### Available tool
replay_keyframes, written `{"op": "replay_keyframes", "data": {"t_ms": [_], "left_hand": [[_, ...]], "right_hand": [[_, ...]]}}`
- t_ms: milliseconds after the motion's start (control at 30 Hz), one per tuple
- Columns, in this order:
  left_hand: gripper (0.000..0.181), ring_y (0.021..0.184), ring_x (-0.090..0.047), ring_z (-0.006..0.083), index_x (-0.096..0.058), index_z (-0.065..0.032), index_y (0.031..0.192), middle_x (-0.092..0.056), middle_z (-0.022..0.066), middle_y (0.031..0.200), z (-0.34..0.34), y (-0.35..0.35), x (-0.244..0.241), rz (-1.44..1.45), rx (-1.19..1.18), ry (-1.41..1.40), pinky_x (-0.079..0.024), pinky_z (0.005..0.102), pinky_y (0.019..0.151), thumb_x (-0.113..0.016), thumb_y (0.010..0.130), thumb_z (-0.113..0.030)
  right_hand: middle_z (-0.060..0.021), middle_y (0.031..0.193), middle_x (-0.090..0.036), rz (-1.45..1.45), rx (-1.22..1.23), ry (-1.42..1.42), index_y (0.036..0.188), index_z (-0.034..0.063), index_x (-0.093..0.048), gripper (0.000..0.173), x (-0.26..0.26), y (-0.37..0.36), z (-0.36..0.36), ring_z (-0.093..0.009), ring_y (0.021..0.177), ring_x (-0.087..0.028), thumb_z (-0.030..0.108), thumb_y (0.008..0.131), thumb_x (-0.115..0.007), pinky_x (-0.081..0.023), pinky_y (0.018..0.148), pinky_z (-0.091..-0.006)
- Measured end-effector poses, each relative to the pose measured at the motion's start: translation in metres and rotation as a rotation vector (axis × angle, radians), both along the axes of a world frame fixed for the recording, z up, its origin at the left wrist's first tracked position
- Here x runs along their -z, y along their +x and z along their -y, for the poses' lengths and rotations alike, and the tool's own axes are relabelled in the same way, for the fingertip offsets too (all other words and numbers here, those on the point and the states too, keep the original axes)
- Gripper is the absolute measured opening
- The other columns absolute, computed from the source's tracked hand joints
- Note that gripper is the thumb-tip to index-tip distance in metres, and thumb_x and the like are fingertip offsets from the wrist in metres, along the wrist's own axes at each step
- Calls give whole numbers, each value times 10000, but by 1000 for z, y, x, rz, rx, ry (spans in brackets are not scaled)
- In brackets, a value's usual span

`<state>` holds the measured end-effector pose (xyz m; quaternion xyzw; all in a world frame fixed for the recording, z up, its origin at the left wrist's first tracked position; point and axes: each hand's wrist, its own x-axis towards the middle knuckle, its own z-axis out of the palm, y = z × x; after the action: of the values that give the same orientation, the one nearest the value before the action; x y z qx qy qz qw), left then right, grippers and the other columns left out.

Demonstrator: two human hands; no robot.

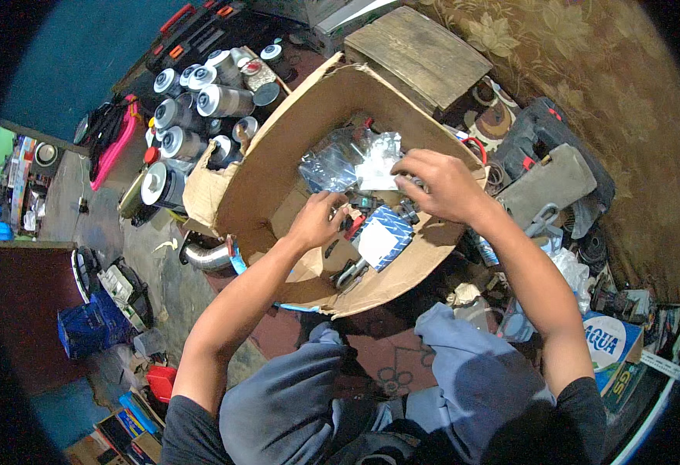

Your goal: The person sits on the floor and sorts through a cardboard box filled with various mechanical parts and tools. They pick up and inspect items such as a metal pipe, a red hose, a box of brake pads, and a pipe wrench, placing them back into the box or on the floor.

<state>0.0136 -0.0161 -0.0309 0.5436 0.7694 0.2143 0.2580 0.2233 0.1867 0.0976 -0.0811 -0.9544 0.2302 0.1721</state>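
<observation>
A large open cardboard box (281,131) stands before me, its rim torn. Both hands reach inside it. My left hand (318,221) has its fingers curled down over small parts beside a red piece (354,226); whether it grips any of them cannot be told. At the edge of a white and clear plastic bag (379,163) is my right hand (438,183), thumb and fingers bent; its hold is unclear. Another clear plastic bag (327,168) lies to the left. A blue-and-white small carton (383,238) rests below, near metal parts (351,273).
Several spray cans (223,100) stand beyond the box at upper left. A wooden board (418,55) lies at the top. To the right are a dark plastic tool case (540,133) and a grey slab (549,180). A metal pipe elbow (207,254) sits left of the box.
</observation>
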Motion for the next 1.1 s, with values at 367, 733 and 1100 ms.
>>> {"op": "replay_keyframes", "data": {"t_ms": [367,733,1100], "left_hand": [[676,1333,-492,481,-454,-159,1516,-479,257,1400,12,-8,34,-50,189,-199,-487,561,1056,-720,909,-292],[793,1420,-430,482,-317,-219,1623,-293,136,1674,17,-12,33,-225,338,-404,-469,623,1086,-691,938,-354],[480,1242,-639,406,-578,-90,1360,-664,180,1331,19,-20,52,-267,362,-561,-567,536,970,-690,905,-195]], "right_hand": [[-256,1216,-685,843,-159,-32,1210,-26,-683,404,151,-73,10,-413,1138,-681,147,850,-745,-566,962,-498],[-237,1344,-537,744,-69,-28,1372,-30,-499,721,176,-89,13,-443,1222,-616,269,815,-845,-538,1020,-516],[-251,1312,-566,719,36,8,1373,-51,-474,792,170,-86,39,-436,1225,-613,250,769,-888,-539,1025,-508]]}}
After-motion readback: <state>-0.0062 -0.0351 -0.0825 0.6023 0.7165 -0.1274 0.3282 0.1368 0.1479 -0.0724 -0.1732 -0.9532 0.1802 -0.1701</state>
